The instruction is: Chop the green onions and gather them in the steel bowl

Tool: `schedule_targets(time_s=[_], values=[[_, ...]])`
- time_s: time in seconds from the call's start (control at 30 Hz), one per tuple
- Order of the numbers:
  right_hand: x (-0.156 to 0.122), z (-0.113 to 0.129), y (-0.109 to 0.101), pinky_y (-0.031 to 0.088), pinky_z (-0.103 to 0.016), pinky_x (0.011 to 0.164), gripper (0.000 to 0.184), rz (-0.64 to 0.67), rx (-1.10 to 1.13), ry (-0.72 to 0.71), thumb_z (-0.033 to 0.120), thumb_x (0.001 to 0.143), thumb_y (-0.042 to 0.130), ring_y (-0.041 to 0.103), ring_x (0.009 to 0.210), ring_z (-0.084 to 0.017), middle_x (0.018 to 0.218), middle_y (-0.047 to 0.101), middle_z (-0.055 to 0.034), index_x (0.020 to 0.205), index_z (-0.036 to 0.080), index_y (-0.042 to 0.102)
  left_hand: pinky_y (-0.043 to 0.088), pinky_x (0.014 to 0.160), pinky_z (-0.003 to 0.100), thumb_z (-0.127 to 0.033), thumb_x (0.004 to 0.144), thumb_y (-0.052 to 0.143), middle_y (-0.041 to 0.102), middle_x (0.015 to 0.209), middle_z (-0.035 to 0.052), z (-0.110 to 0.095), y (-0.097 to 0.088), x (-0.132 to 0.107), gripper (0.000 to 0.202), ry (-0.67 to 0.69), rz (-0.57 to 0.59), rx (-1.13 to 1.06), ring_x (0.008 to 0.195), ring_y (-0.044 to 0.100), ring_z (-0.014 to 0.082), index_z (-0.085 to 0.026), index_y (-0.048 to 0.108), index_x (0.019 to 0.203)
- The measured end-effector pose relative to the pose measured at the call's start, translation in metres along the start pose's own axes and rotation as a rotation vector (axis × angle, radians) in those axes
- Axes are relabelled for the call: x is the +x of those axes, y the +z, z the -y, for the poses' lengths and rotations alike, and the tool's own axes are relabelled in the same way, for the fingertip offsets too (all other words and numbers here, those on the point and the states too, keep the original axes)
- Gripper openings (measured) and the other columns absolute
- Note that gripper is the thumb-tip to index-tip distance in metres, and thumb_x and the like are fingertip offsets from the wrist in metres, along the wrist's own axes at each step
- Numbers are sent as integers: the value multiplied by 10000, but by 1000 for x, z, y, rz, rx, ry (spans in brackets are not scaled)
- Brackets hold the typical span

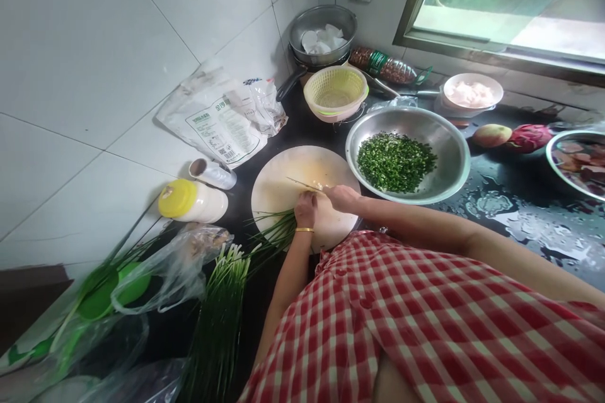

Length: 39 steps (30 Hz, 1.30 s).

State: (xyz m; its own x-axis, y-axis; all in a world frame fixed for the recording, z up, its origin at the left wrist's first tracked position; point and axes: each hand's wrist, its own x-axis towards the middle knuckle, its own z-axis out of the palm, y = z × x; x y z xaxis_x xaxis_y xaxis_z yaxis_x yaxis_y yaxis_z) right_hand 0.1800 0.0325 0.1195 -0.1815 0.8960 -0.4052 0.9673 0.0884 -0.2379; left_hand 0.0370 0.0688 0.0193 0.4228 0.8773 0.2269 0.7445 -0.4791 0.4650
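My left hand (305,208) is closed on a bunch of green chives (278,231) lying across the round pale cutting board (283,186). My right hand (341,197) is closed on a knife (305,184) whose thin blade reaches left over the board, just above the left hand. A gold bangle sits on my left wrist. To the right of the board stands a steel bowl (444,138) holding chopped chives (396,162).
More uncut chives (220,315) lie at the counter's front left beside plastic bags. A yellow-capped jar (191,200), a flour bag (222,116), a yellow strainer (335,93), a pot (322,31), a bottle, a white bowl (472,93), fruit and another bowl crowd the wet black counter (520,214).
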Motion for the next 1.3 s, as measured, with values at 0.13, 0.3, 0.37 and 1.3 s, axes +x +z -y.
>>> schedule_targets(time_s=[0.13, 0.3, 0.37, 1.3], values=[[-3, 2, 0, 464, -289, 691, 325, 1, -1, 18, 98, 835, 378, 644, 890, -238, 939, 671, -157, 1118, 113, 536, 455, 808, 305, -180, 872, 484, 626, 920, 79, -1, -1, 1, 122, 9, -18, 11, 902, 570, 184, -178, 605, 883], [4, 4, 7, 449, -279, 681, 357, -25, 27, 12, 88, 840, 349, 639, 891, -234, 939, 671, -156, 1154, 101, 520, 464, 789, 309, -193, 879, 470, 634, 909, 89, 1, -4, -1, 160, 75, 10, 70, 888, 577, 195, -177, 628, 900], [6, 0, 8, 442, -272, 669, 359, -33, 34, 1, 86, 831, 361, 639, 877, -227, 954, 670, -150, 1153, 104, 517, 464, 794, 305, -169, 876, 464, 633, 942, 81, 3, -6, -4, 188, 130, 27, 85, 910, 572, 194, -192, 626, 969], [-1, 10, 3, 451, -263, 689, 333, -7, -9, 11, 93, 847, 360, 645, 884, -223, 925, 674, -152, 1125, 108, 543, 460, 782, 324, -154, 867, 473, 626, 901, 86, 6, -2, -8, 125, 95, -73, -2, 877, 572, 200, -179, 593, 895]])
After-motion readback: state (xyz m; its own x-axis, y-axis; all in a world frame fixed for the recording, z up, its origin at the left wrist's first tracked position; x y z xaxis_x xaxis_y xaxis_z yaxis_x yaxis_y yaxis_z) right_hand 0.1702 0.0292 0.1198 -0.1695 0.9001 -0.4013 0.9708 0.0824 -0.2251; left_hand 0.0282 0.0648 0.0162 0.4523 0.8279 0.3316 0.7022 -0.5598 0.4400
